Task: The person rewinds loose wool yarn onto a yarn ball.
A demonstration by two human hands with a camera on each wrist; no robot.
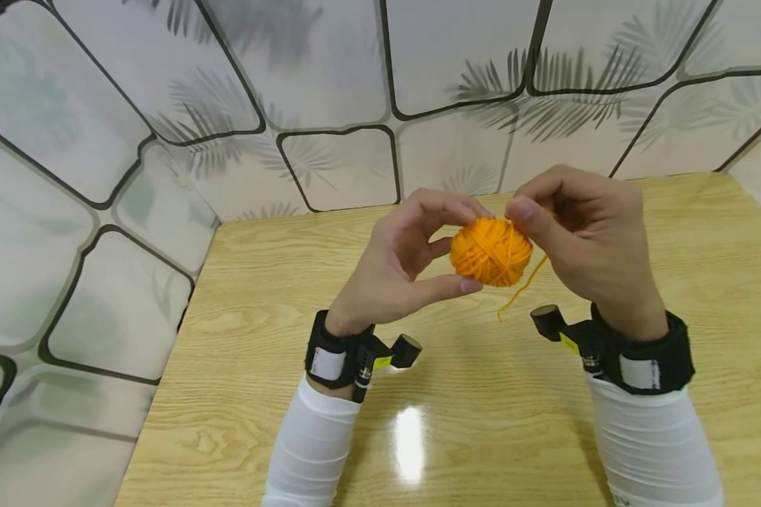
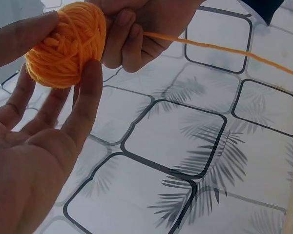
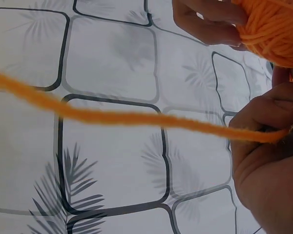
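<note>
A small ball of orange yarn (image 1: 491, 252) is held up above the table between both hands. My left hand (image 1: 406, 260) grips it from the left, thumb underneath and fingertips along its upper side. On the right, my right hand (image 1: 592, 236) pinches the strand with thumb and forefinger close against the ball. From the right hand a loose tail of yarn (image 1: 523, 289) hangs down. In the right wrist view that strand (image 3: 161, 119) comes out of the curled fingers and runs left. The left wrist view shows the yarn ball (image 2: 68, 46) between my thumb and spread fingers.
The wooden table (image 1: 260, 359) spreads beneath both hands, with a bright light reflection at its front. Behind and to the left stands a wall covering (image 1: 336, 169) with a stone and leaf pattern. Each wrist wears a black strap (image 1: 647, 355) with a small camera.
</note>
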